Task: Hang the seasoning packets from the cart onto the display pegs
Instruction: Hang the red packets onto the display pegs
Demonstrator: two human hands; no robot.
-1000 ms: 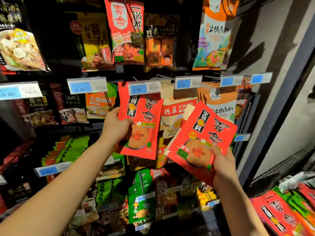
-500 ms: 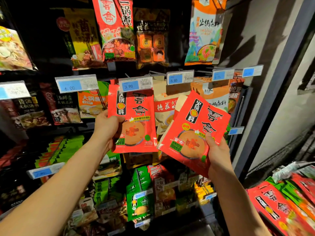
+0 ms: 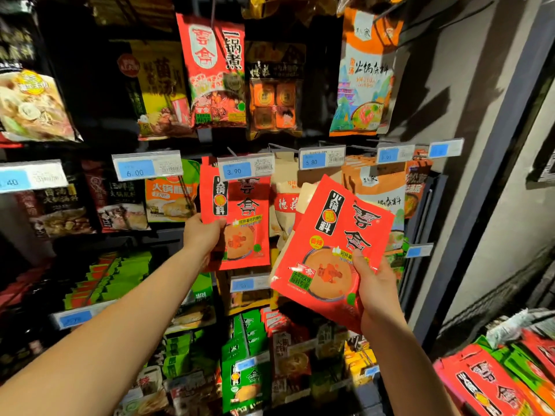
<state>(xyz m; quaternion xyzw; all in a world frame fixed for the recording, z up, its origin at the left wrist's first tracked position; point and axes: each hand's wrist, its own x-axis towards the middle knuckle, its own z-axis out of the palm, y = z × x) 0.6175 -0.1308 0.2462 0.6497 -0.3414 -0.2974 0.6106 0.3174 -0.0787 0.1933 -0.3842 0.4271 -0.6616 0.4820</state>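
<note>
Red glossy plastic marks both seasoning packets in play. The hanging packet (image 3: 246, 211) sits just left of the view's centre with its long axis upright, its top edge tucked behind a price tag (image 3: 244, 169) reading 3.90. The left hand (image 3: 204, 235) pinches its left edge at about 8 o'clock, thumb on the front. The held packet (image 3: 333, 247) lies just to the right, at 3 o'clock from the hanging one, with its long axis tilted so the top points to about 1 o'clock. The right hand (image 3: 377, 292) grips its lower right corner, thumb pressed on the front and fingers curled behind. Pale packet backs show behind its upper left edge. Each front carries a black oval label with white Chinese characters and an orange dot, large black brush characters, a drawn bowl of brownish sauce and a small green panel. Neighbouring tags read 6.00 (image 3: 147, 169) and 6.80 (image 3: 321, 159). More red and green packets (image 3: 480, 385) lie at 5 o'clock in the view.
</note>
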